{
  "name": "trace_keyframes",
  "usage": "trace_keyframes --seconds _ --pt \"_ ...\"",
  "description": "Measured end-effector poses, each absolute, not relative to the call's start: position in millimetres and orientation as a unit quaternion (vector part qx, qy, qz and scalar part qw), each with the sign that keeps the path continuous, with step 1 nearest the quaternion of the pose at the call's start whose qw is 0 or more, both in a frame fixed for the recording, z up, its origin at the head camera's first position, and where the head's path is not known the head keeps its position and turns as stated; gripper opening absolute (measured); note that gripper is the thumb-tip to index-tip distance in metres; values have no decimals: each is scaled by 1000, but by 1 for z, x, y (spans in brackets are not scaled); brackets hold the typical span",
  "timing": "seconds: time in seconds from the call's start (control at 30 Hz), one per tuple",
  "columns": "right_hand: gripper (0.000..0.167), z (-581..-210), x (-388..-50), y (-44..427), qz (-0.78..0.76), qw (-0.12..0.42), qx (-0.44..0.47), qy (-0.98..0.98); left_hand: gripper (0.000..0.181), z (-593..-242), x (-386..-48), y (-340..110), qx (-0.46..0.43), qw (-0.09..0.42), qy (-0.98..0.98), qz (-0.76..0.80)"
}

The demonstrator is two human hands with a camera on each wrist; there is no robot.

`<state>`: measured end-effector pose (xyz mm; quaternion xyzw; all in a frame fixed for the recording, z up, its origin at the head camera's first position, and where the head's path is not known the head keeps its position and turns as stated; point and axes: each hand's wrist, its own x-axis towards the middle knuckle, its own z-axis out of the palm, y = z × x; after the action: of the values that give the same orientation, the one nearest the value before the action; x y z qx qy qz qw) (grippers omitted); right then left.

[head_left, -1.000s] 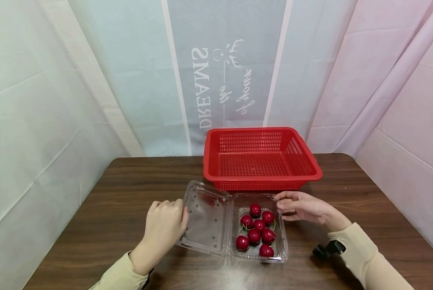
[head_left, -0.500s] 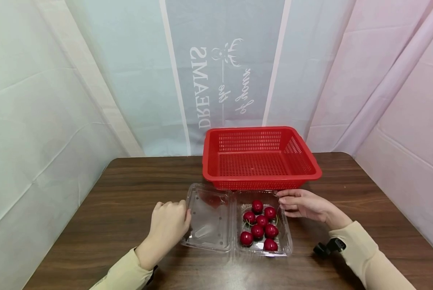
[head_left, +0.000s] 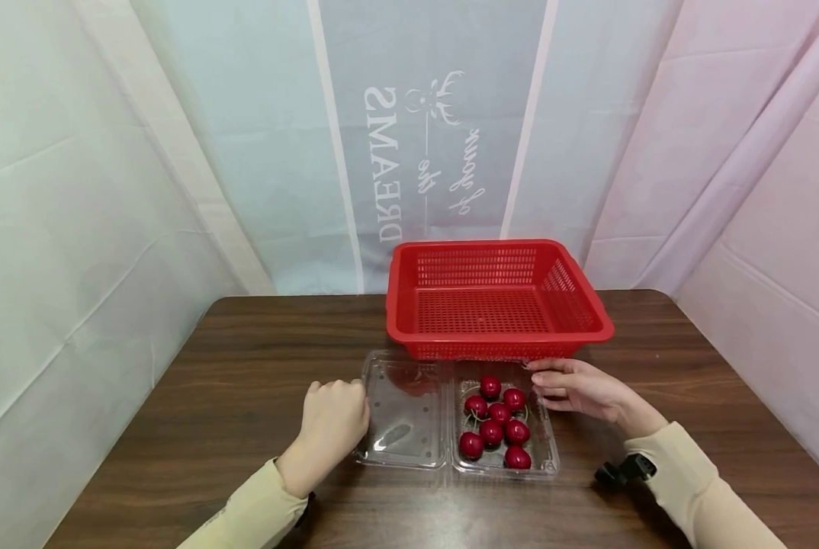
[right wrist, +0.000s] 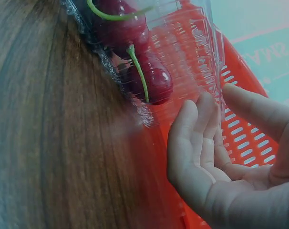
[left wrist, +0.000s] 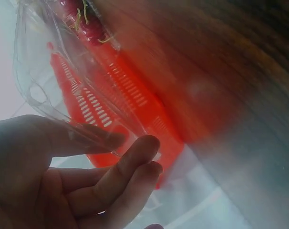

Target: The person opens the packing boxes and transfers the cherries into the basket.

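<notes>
A clear plastic box (head_left: 547,427) lies opened out on the table, with several red cherries (head_left: 499,413) in its right half. Its flat clear lid (head_left: 403,415) extends to the left. My left hand (head_left: 334,419) pinches the lid's outer edge between thumb and fingers, which the left wrist view (left wrist: 92,167) shows. At the far right corner of the box, my right hand (head_left: 584,393) touches the side wall with bent, relaxed fingers; in the right wrist view the hand (right wrist: 225,157) has its thumb apart from the fingers, at the box's edge.
Directly behind the box stands a red perforated basket (head_left: 499,338), with nothing in it. Beyond the brown wooden table (head_left: 279,335) hangs a pale curtain with mirrored lettering (head_left: 382,164). Each wrist carries a small black device, the right one (head_left: 625,470) in plainer view.
The box and its lid have shifted a little right and toward the basket. Both hands have moved with them, the left hand more than the right.
</notes>
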<state>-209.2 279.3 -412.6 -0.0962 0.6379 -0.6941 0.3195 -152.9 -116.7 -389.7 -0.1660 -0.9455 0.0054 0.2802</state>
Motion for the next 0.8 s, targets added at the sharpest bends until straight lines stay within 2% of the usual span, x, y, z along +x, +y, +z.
trace_keyframes --seconds 0.23,0.43,0.8 --pt "29 -416 -210 280 -706 309 -93 630 23 -395 -158 -112 -163 279 -946 1" --pt "27 -418 -212 280 -722 301 -103 615 32 -398 -159 -109 -168 261 -951 -1" --pt "30 -420 -213 281 -722 299 -100 616 31 -404 -163 -104 -164 183 -969 21"
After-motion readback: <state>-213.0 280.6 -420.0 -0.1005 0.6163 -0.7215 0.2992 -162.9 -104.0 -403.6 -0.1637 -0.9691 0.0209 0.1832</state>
